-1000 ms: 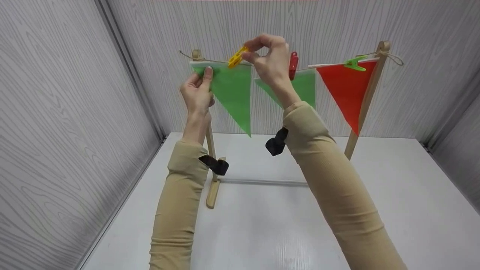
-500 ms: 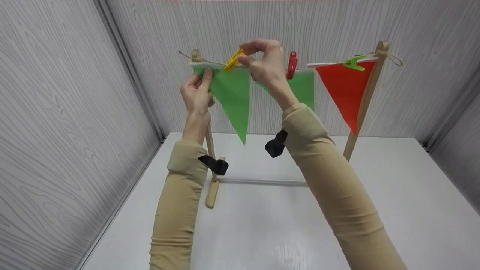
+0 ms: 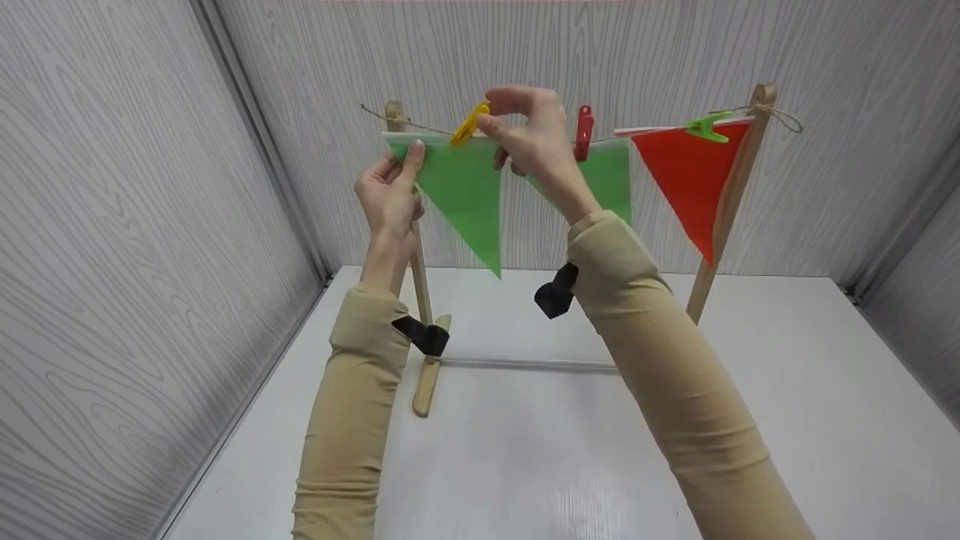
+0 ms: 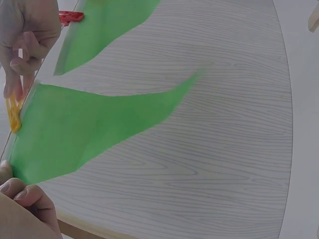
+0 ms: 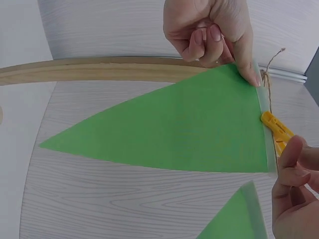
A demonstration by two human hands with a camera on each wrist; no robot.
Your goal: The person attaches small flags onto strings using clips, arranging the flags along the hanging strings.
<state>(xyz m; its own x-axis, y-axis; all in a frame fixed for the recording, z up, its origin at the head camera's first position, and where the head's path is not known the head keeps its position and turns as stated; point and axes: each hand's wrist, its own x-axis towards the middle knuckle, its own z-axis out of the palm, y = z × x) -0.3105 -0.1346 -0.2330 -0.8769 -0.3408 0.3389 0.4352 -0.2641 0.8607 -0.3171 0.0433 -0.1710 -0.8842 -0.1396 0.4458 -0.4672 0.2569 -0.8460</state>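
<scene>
A green triangular pennant (image 3: 469, 199) with a white top edge hangs below the twine (image 5: 269, 94). Its upper left corner is pinched between the thumb and fingers of my left hand (image 3: 388, 191). With thumb and index finger my right hand (image 3: 534, 135) pinches the handle end of a yellow clothespin (image 3: 469, 124). The clothespin's nose sits at the pennant's top edge and the twine, tilted, near the middle of that edge. In the right wrist view the clothespin (image 5: 276, 127) overlaps the white strip; whether it clamps both cannot be told.
A red clothespin (image 3: 584, 133) holds a second green pennant (image 3: 609, 176), partly behind my right hand. Farther right, a light green clothespin (image 3: 708, 127) holds a red pennant (image 3: 694, 180). Wooden posts (image 3: 703, 292) carry the twine above a white table (image 3: 525, 450).
The clothespin and my right hand have come slightly lower, and the clothespin has shifted a little left since the first frame. The pennant's tip swung left and back. Both hands keep their hold.
</scene>
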